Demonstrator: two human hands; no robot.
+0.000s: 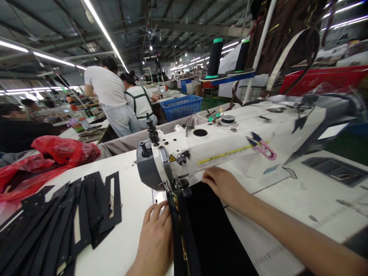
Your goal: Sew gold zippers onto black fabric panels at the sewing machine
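Note:
A black fabric piece (215, 234) with a gold zipper (181, 234) along its left part lies under the head of a white sewing machine (224, 145). My left hand (156, 234) rests at the fabric's left edge, just below the needle area, its fingers extended and lying flat. At the fabric's upper right edge is my right hand (222, 184), its fingers bent down together onto the cloth; their tips are partly hidden. The presser foot area sits over the zipper strip between both hands.
Black frame-shaped pieces (83, 207) are piled at the left, near red plastic (66, 153). Pink-handled snips (263, 147) sit on the machine arm. Thread cones (215, 59) stand behind. Two people are beyond the table beside a blue basket (181, 107).

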